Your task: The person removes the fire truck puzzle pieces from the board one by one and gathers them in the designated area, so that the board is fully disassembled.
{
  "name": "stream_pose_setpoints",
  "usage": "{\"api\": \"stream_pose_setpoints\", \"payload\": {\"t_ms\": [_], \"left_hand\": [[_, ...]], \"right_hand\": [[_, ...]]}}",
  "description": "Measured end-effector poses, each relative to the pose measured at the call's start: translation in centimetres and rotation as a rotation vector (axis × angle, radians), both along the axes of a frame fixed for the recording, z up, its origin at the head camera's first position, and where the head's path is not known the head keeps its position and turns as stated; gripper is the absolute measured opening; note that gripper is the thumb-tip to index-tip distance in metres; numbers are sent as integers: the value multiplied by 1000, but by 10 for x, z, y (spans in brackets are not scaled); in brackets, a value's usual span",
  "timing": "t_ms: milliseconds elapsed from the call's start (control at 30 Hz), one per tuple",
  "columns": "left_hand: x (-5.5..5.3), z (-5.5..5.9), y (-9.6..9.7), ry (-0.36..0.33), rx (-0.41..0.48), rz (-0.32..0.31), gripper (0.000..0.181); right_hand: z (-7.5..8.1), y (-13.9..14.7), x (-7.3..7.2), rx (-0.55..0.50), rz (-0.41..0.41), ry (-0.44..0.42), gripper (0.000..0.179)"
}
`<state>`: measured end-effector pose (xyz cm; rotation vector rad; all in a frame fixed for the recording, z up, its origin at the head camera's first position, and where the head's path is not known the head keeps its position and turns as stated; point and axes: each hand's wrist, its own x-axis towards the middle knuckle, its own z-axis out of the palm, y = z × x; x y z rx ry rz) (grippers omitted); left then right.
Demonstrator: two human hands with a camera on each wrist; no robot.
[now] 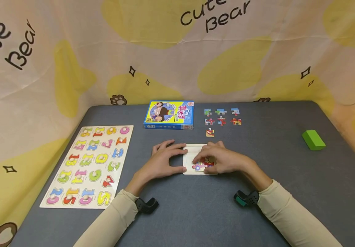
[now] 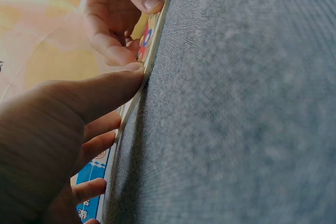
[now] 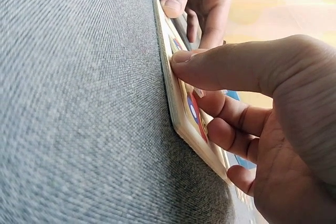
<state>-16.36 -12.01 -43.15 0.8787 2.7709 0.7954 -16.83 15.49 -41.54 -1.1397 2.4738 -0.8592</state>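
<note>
A small white puzzle tray [image 1: 191,150] lies flat on the table, with colourful jigsaw pieces [image 1: 200,167] fitted together along its lower part. My left hand [image 1: 164,162] touches the tray's left edge, thumb at the lower corner and fairly straight fingers at the upper one. Over the right part of the tray, my right hand [image 1: 225,158] has curled fingers and pinches a jigsaw piece [image 3: 199,92] low against it; the fingers hide most of that piece. The right thumb [image 3: 205,68] lies by the tray's near edge. Above the tray, several loose jigsaw pieces [image 1: 221,120] lie in rows.
A blue and yellow box [image 1: 168,115] stands behind the tray. To the left lies a white number board [image 1: 99,168] with knobbed pieces. A green block [image 1: 314,140] sits at the far right of the grey table [image 1: 276,144]. A patterned cloth [image 1: 165,58] hangs behind.
</note>
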Motion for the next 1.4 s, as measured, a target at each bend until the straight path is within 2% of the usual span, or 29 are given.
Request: {"api": "stream_pose_setpoints", "payload": {"t_ms": [400, 700, 867, 1400], "left_hand": [[1, 2, 0, -6, 11, -5, 62], [3, 1, -1, -11, -2, 4, 63], [2, 1, -1, -7, 1, 1, 62], [3, 2, 1, -17, 13, 0, 63]], "right_hand": [[3, 4, -2, -24, -19, -13, 41], [-3, 11, -8, -75, -56, 7, 38], [-6, 20, -14, -117, -97, 22, 38], [-13, 56, -32, -96, -311, 57, 43]]}}
